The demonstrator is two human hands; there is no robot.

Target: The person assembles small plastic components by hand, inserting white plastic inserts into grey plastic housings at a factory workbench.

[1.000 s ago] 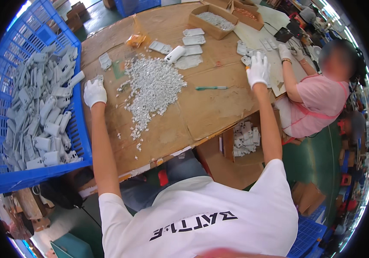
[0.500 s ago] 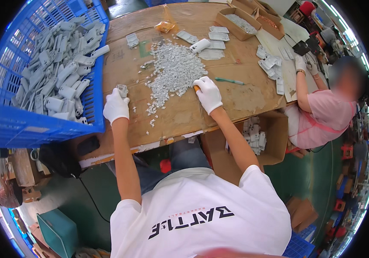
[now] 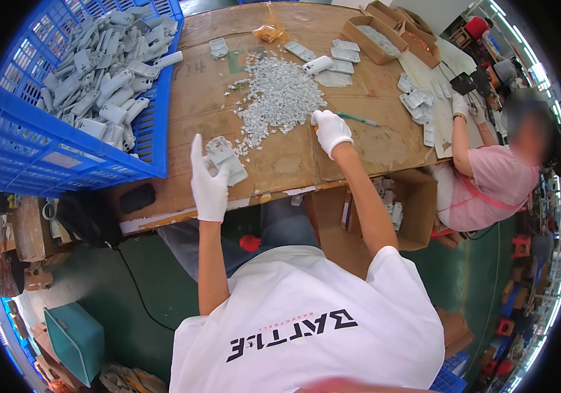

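Both hands wear white gloves. My left hand (image 3: 208, 183) is raised over the front edge of the wooden table (image 3: 280, 164), shut on a flat grey plastic part (image 3: 226, 157). My right hand (image 3: 330, 130) rests on the table at the near right edge of a pile of small grey pieces (image 3: 279, 98). Its fingers are bent down onto the pieces, and I cannot see whether it grips any.
A blue crate (image 3: 12, 141) filled with grey plastic parts stands at the left. A green pen (image 3: 359, 119) lies right of my right hand. Open cardboard boxes (image 3: 375, 39) sit at the back. A person in pink (image 3: 490, 183) works at the right end. Another carton (image 3: 418, 209) sits under the table.
My left hand has picked up the grey part that lay beside it and lifted it. My right hand stays at the pile's near edge.
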